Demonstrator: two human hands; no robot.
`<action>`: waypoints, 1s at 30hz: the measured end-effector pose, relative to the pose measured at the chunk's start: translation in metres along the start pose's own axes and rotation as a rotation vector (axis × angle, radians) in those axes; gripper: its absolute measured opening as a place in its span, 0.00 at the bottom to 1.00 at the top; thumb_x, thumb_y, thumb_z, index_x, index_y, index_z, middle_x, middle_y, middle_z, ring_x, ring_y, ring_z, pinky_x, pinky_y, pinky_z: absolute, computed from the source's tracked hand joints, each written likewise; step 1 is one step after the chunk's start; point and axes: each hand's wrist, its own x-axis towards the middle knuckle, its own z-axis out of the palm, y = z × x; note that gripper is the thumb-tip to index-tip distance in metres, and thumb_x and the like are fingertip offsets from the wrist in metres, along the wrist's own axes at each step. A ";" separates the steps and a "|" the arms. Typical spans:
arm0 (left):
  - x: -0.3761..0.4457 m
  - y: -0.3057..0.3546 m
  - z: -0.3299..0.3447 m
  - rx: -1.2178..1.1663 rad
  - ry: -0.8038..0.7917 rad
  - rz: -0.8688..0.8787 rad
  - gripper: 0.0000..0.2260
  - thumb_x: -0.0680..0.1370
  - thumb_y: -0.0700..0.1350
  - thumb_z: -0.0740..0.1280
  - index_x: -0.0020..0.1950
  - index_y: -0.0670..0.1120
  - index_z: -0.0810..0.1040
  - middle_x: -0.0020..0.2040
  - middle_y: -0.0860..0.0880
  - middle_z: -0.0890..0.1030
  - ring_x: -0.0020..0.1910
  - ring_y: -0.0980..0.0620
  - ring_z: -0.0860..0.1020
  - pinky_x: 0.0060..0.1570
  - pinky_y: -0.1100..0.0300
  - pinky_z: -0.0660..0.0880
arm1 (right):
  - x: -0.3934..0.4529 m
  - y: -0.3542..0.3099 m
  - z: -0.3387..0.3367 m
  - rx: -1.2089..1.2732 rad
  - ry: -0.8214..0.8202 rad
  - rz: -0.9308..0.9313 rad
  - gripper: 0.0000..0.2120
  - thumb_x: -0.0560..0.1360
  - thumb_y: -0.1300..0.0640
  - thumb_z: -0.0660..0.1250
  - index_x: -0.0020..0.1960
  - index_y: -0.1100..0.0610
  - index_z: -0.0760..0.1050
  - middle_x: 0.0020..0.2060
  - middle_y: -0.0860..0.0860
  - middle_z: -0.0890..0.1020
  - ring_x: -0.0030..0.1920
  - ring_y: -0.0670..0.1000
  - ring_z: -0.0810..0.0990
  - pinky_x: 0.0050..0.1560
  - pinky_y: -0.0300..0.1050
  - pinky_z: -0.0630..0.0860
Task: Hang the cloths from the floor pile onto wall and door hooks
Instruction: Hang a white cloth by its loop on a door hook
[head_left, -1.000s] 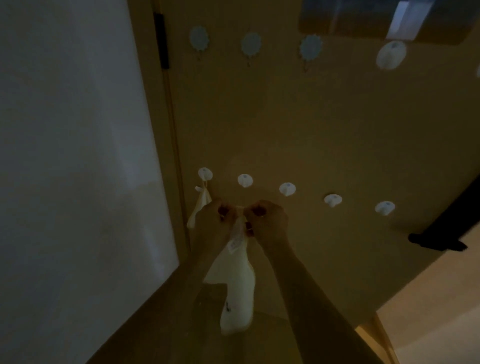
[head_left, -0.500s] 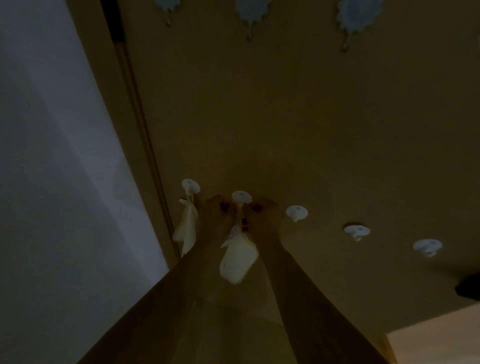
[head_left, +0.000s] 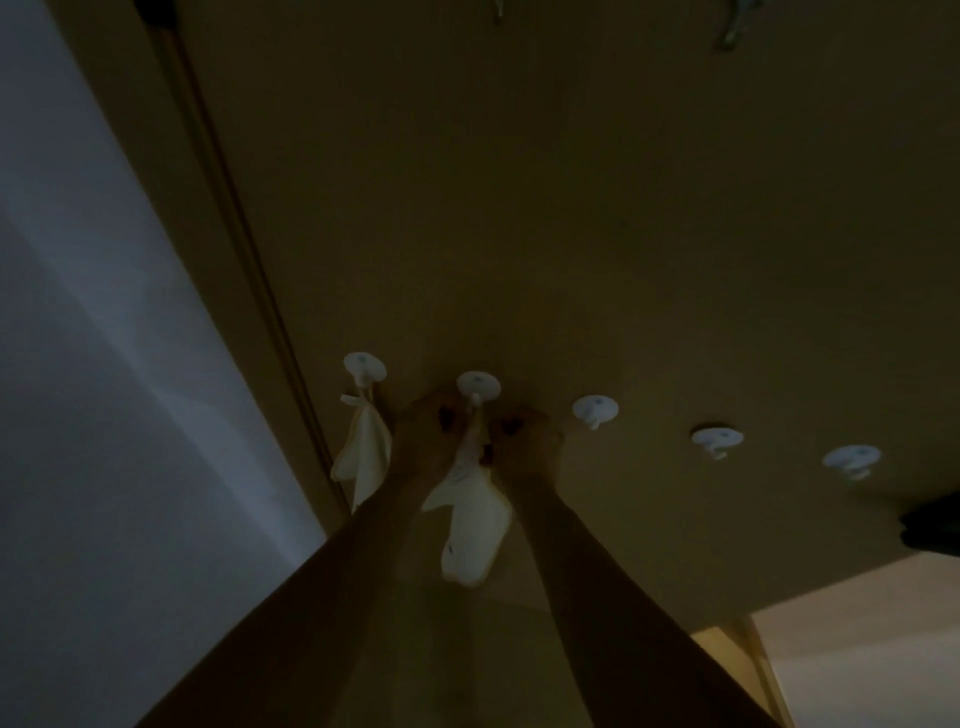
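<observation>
Both hands are raised to the second hook from the left on the door: the left hand (head_left: 423, 434) and the right hand (head_left: 522, 434) sit close together, one on each side of the top of a pale cloth (head_left: 475, 525), their fingers curled in and pinching it where a small loop or corner meets the hook (head_left: 478, 387). Holding it from both sides like this probably keeps the loop spread so it can slip over the peg; whether it has already caught there is hard to tell in the dim light, since the fingers crowd the spot. Below the hands the cloth hangs slack between the forearms, free of the door's lower part, which suggests its weight is borne at the top alone. Just to the left, another cloth (head_left: 363, 457) already hangs from the first hook (head_left: 364, 367), beside the door's edge and the pale wall (head_left: 104, 364). To the right, three more white hooks run in a row along the door (head_left: 623, 234), the nearest (head_left: 595, 409) just beside the right hand, then one farther (head_left: 717, 439) and one farther again (head_left: 851, 459), all bare; they look like the places for the next cloths. Judging by this, the task is early on, with one cloth up and a second being fitted. The floor pile is not in view.
</observation>
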 end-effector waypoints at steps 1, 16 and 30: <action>-0.003 -0.001 -0.003 -0.005 -0.009 0.016 0.06 0.80 0.44 0.65 0.46 0.44 0.78 0.39 0.53 0.76 0.39 0.56 0.75 0.45 0.65 0.70 | -0.003 0.001 -0.002 -0.016 0.010 -0.003 0.08 0.76 0.62 0.63 0.42 0.63 0.78 0.37 0.58 0.82 0.40 0.58 0.82 0.45 0.54 0.81; -0.060 -0.004 -0.056 0.295 0.030 0.291 0.07 0.78 0.44 0.66 0.52 0.43 0.80 0.47 0.46 0.82 0.48 0.46 0.80 0.47 0.48 0.77 | -0.071 -0.003 -0.024 -0.236 0.054 -0.291 0.16 0.76 0.57 0.67 0.63 0.54 0.75 0.57 0.51 0.80 0.55 0.50 0.80 0.48 0.37 0.71; -0.121 -0.027 -0.136 0.642 0.202 0.003 0.25 0.82 0.56 0.56 0.78 0.54 0.56 0.79 0.47 0.56 0.77 0.44 0.54 0.74 0.41 0.50 | -0.129 -0.054 0.022 -0.322 -0.222 -0.642 0.18 0.79 0.56 0.63 0.69 0.53 0.70 0.61 0.48 0.76 0.62 0.47 0.74 0.61 0.34 0.65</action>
